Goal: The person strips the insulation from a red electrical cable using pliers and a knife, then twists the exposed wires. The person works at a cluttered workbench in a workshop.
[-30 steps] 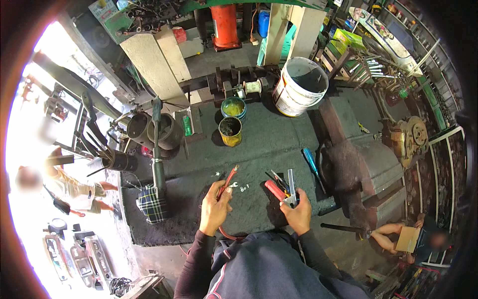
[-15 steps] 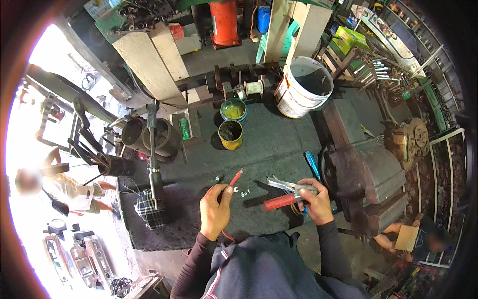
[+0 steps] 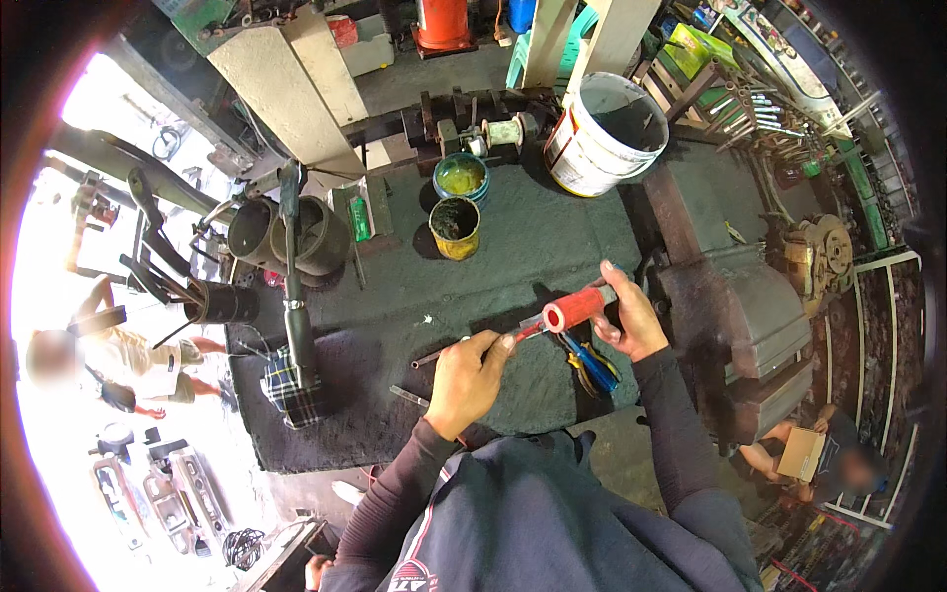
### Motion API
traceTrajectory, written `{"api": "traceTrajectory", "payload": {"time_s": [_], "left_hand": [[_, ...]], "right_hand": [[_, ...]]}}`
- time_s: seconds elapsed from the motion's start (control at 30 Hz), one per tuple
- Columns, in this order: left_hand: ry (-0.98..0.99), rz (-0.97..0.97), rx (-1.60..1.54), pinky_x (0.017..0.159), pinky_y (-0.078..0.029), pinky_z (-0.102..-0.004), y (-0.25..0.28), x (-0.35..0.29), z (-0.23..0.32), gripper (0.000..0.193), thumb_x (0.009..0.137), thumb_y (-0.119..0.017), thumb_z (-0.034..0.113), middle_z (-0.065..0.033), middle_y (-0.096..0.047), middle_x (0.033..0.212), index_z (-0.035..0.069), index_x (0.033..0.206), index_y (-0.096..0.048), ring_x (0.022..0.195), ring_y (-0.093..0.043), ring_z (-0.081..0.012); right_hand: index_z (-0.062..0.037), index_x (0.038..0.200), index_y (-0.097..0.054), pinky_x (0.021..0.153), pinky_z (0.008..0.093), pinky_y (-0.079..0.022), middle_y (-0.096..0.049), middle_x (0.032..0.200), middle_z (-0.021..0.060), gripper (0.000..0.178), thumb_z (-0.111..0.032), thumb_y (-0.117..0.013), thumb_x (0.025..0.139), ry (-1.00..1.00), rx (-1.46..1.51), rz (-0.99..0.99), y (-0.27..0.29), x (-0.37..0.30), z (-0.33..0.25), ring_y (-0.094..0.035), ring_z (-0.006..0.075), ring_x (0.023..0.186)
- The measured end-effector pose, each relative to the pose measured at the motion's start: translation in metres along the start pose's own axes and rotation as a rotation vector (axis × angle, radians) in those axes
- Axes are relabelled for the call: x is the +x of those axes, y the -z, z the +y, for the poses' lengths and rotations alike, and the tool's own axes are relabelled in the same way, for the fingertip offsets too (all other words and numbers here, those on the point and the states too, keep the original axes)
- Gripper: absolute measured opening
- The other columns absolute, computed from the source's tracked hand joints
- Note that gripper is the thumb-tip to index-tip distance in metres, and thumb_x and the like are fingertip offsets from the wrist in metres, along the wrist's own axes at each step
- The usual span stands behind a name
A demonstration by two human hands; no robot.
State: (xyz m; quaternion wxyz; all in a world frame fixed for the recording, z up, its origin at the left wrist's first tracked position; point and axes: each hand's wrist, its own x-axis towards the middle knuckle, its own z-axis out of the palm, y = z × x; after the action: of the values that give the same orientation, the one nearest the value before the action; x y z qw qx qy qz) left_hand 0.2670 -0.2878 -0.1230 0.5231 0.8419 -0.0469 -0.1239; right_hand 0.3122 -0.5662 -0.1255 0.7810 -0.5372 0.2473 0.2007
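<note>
Above the tabletop [image 3: 523, 237], the left grip [image 3: 466, 385] pinches a red cable [image 3: 529, 333] — likely light, bendy; the right grip [image 3: 633, 322] holds a red-handled tool [image 3: 576, 309] — probably stiff, best held by its handle.

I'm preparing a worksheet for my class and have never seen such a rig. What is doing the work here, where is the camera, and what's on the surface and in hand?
There is no machine: a person works with two bare hands. The view comes from a wide fisheye camera on the person's head, looking down, so straight edges bend toward the rim.

The left hand pinches a thin red cable. In the right hand is a thick red cylinder, its round end facing the cable; whether they touch is hard to tell.

On the dark, worn workbench stand a white plastic bucket, a yellow round tin and a blue round tin. A dark checked cloth lies at the left.
</note>
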Motion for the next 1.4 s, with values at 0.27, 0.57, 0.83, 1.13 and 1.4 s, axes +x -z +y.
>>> {"api": "traceTrajectory", "payload": {"time_s": [0.27, 0.57, 0.83, 1.13, 1.4], "left_hand": [[0.060, 0.030, 0.028, 0.058, -0.047, -0.0338, -0.001, 0.004, -0.005, 0.038, 0.107, -0.061, 0.033, -0.0051, -0.062, 0.064, -0.001, 0.094, -0.073, 0.059, -0.058, -0.0143], [0.085, -0.014, 0.070, 0.059, -0.048, -0.0363, 0.004, 0.008, 0.002, 0.036, 0.107, -0.059, 0.030, -0.0077, -0.062, 0.064, 0.000, 0.091, -0.073, 0.058, -0.059, -0.0170], [0.119, -0.006, 0.104, 0.060, -0.048, -0.0374, 0.006, 0.007, 0.005, 0.038, 0.106, -0.059, 0.031, -0.0101, -0.062, 0.065, 0.000, 0.089, -0.072, 0.061, -0.061, -0.0204], [0.253, 0.235, -0.096, 0.060, -0.047, -0.0340, 0.039, -0.006, -0.034, 0.032, 0.108, -0.056, 0.026, -0.0056, -0.060, 0.068, -0.001, 0.101, -0.073, 0.062, -0.056, -0.0146], [0.269, 0.337, 0.017, 0.073, -0.053, -0.0322, 0.044, -0.028, -0.074, 0.038, 0.099, -0.071, 0.017, -0.0082, -0.068, 0.086, -0.005, 0.129, -0.062, 0.076, -0.063, -0.0152]], "right_hand": [[-0.0056, 0.088, -0.064, 0.034, 0.0238, -0.030, -0.055, 0.056, 0.0060, 0.056, -0.061, -0.064, 0.099, -0.024, -0.034, -0.078, -0.008, 0.014, -0.002, -0.038, 0.0099, 0.035], [-0.0054, 0.085, -0.065, 0.033, 0.0252, -0.028, -0.053, 0.053, 0.0055, 0.061, -0.065, -0.063, 0.098, -0.065, -0.055, -0.064, -0.014, 0.017, -0.003, -0.034, 0.0102, 0.032], [-0.0057, 0.084, -0.064, 0.033, 0.0265, -0.026, -0.052, 0.053, 0.0049, 0.060, -0.064, -0.062, 0.098, 0.007, -0.164, -0.106, -0.018, 0.019, -0.013, -0.034, 0.0104, 0.033], [-0.0040, 0.083, -0.065, 0.031, 0.0248, -0.027, -0.053, 0.052, 0.0059, 0.063, -0.065, -0.061, 0.099, -0.073, -0.180, -0.065, -0.031, 0.024, -0.007, -0.033, 0.0093, 0.032], [-0.0108, 0.074, -0.068, 0.034, 0.0252, -0.023, -0.056, 0.056, -0.0018, 0.054, -0.061, -0.071, 0.095, 0.007, -0.395, -0.161, -0.053, 0.040, 0.029, -0.040, 0.0063, 0.037]]}}
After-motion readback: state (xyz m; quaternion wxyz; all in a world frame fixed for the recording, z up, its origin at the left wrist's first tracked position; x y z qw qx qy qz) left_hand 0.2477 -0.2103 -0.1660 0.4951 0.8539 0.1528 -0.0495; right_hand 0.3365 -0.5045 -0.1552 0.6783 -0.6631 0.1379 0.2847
